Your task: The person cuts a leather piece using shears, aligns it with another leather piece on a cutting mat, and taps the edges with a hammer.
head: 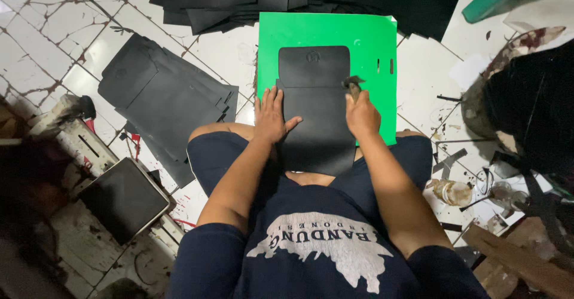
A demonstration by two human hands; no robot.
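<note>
The left hand [270, 115] lay flat, fingers spread, pressing a black leather piece [315, 111] on a green cutting mat [371, 42] over the person's lap, while the right hand [361, 112] was closed around a small cutting tool [351, 84] at the piece's right edge.

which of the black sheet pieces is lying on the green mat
The black piece under both hands, left hand flat on it. The other black sheets lie on the tiled floor instead.
</note>
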